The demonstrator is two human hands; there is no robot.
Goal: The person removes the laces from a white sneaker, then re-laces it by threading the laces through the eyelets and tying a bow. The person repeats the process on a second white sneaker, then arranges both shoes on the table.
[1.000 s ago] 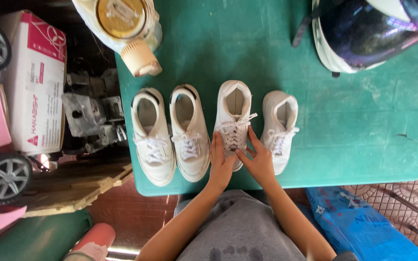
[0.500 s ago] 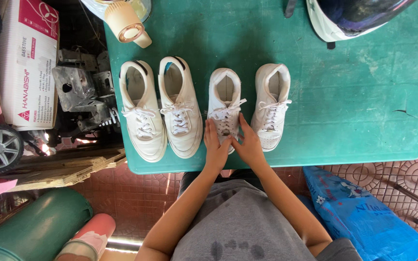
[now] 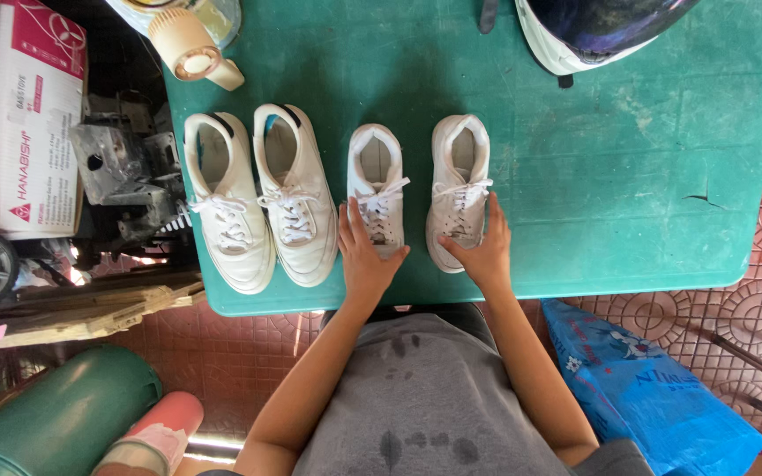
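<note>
Left hand point(image 3: 366, 256) lies flat on one small shoe point(image 3: 375, 185), right hand point(image 3: 481, 249) flat on its mate point(image 3: 457, 172) (hands apart); both shoes empty, on the green table point(image 3: 610, 194).

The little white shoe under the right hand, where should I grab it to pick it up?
Grab the small shoe at its open heel collar, from above. The right hand covers the toe, laces cross the middle, but the collar is bare and gives fingers an edge.
</note>
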